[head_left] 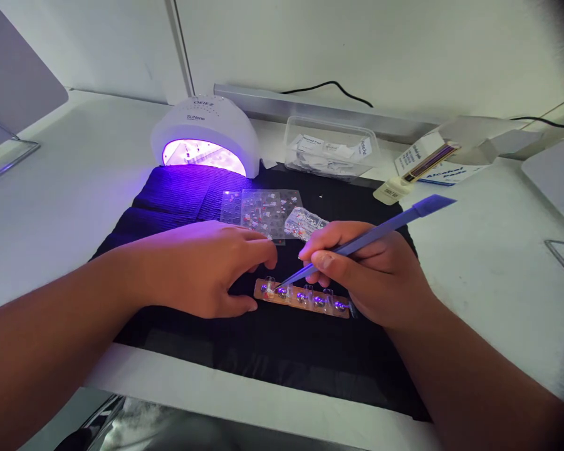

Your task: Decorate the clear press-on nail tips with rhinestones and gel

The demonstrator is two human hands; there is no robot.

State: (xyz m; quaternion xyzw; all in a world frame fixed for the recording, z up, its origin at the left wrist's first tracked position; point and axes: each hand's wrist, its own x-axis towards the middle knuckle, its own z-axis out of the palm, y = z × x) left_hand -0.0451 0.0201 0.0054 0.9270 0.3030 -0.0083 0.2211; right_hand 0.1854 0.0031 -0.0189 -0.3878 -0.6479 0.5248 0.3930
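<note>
My right hand (371, 269) grips a pair of slim blue-grey tweezers (373, 237), slanting down to the left. Their tip meets the left part of a narrow wooden strip (326, 307), which lies on the black cloth. Along the strip sit several clear nail tips (309, 295) on shiny metal balls. A small white and red bit shows by the tweezer tip; whether it is pinched I cannot tell. Beside the strip's left end is my left hand (207, 266), palm down, thumb and curled forefinger apart, seemingly holding nothing. Its other fingers are mostly hidden.
Behind my hands lie sticker sheets (263, 210) and a small clear case (304, 222). A lit white nail lamp (207, 131) stands at back left. Farther back are a plastic tub (331, 147) of packets, a bottle (391, 190) with sticks, and an alcohol pads box (467, 173).
</note>
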